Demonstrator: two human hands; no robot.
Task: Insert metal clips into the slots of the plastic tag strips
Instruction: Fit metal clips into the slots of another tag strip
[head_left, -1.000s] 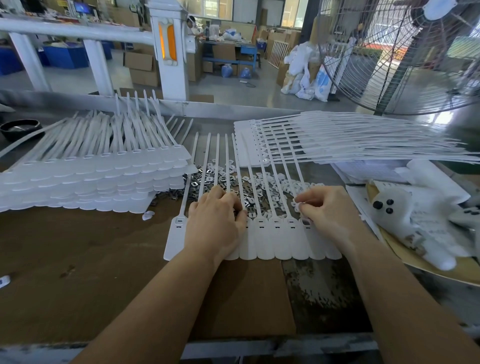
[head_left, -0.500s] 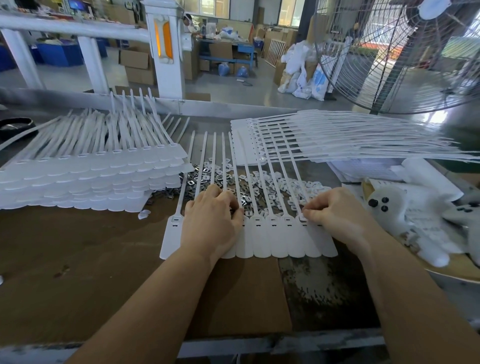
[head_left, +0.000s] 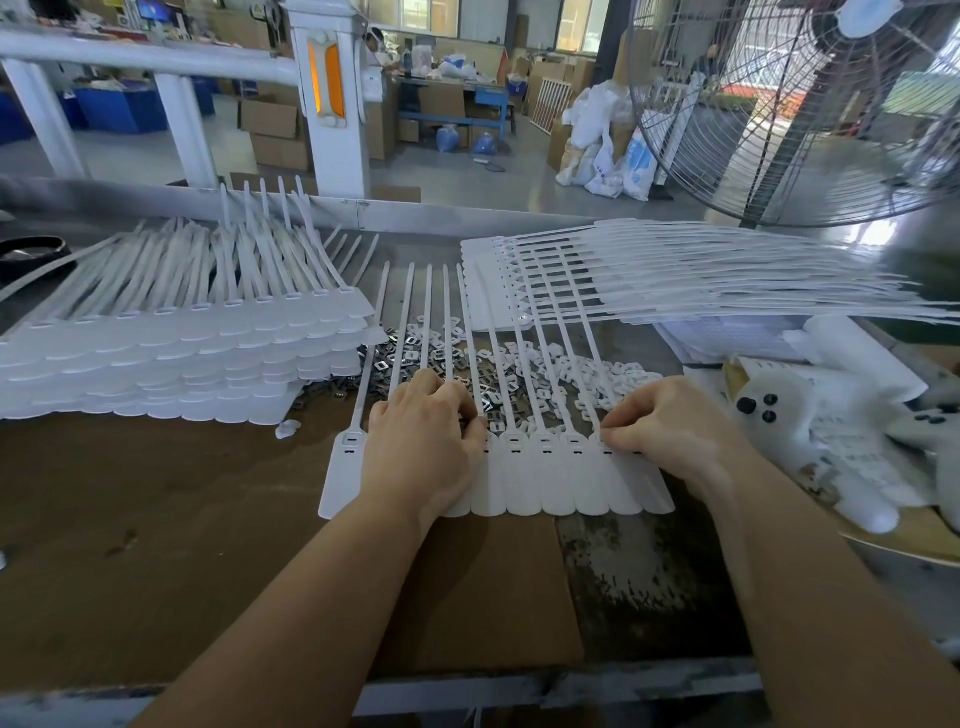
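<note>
One second ago the right hand (head_left: 675, 431) was lifted a little over the row of tag strips (head_left: 561, 483), with a small white piece pinched in the fingertips near the pile of clips (head_left: 519, 374). Now it has come down, and its fingertips (head_left: 613, 434) press on the slot end of a strip near the right side of the row. The left hand (head_left: 423, 447) has hardly moved.
</note>
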